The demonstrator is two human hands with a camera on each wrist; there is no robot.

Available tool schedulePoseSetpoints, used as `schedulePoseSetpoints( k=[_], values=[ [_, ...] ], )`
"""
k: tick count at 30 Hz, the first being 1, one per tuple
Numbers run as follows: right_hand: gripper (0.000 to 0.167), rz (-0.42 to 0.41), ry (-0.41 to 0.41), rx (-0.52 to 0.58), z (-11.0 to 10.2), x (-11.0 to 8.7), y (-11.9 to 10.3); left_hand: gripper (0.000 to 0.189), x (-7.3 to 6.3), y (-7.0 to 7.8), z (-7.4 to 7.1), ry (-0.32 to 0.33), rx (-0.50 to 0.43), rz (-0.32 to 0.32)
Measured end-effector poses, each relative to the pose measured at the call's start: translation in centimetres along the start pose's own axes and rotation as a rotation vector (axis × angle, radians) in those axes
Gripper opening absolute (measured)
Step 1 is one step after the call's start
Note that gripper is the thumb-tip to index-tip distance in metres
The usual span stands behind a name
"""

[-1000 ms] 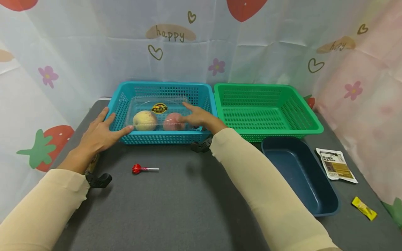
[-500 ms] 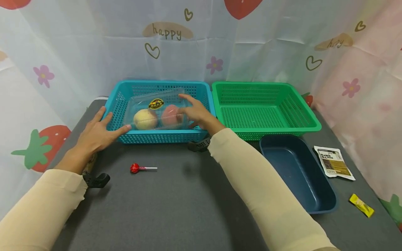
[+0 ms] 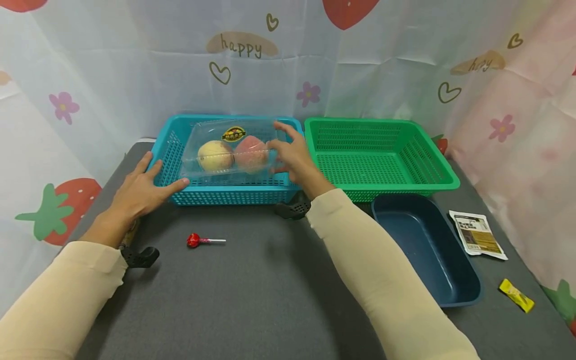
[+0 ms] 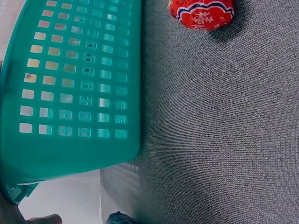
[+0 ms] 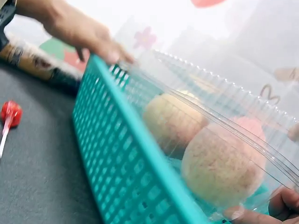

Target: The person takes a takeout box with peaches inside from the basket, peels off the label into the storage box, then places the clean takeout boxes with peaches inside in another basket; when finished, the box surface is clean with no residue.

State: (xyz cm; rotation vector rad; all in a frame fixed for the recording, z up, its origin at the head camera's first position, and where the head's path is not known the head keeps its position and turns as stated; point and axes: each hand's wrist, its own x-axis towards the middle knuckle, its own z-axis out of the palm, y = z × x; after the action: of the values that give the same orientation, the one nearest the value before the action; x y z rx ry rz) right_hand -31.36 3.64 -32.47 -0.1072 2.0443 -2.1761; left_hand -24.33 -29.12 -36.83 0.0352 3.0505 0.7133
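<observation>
In the head view my right hand [image 3: 294, 155] grips the right end of a clear plastic fruit box [image 3: 193, 145]. Two peaches, a pale yellow peach [image 3: 216, 155] and a pink peach [image 3: 251, 153], show through its walls, and a black-and-gold label is on its lid. The box is tilted, raised inside the blue basket [image 3: 229, 196]. Thumb and fingertips of that hand appear at the box's lower edge in the right wrist view. My left hand [image 3: 141, 190] rests with spread fingers on the basket's front left corner, its thumb along the front rim.
A green basket [image 3: 382, 188] stands right of the blue one, with a dark blue tub [image 3: 427, 250] before it. A red lollipop [image 3: 194, 240] lies in front. On the right are a white-and-brown packet [image 3: 478, 234] and a yellow wrapped sweet [image 3: 516, 295]. A patterned curtain [image 3: 360, 80] hangs behind.
The fruit box has risen at its right end, then lifted and tipped within the blue basket as my right hand moved up and slightly right. My left hand stays at the basket corner.
</observation>
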Motion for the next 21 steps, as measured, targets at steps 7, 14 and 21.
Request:
schedulePoseSetpoints(
  k=[7, 14, 21],
  values=[
    [0.052, -0.005, 0.04, 0.051, -0.6, -1.1, -2.1, 0.104, 0.0, 0.0, 0.0, 0.0, -0.008, 0.005],
    [0.051, 0.005, 0.073, 0.072, -1.1, -2.3, -3.3, 0.104, 0.0, 0.1, -0.1, -0.006, -0.014, 0.009],
    [0.051, -0.005, 0.089, 0.084, -1.7, -4.1, -4.2, 0.105, 0.1, 0.3, -0.2, -0.004, -0.014, 0.007]
  ],
)
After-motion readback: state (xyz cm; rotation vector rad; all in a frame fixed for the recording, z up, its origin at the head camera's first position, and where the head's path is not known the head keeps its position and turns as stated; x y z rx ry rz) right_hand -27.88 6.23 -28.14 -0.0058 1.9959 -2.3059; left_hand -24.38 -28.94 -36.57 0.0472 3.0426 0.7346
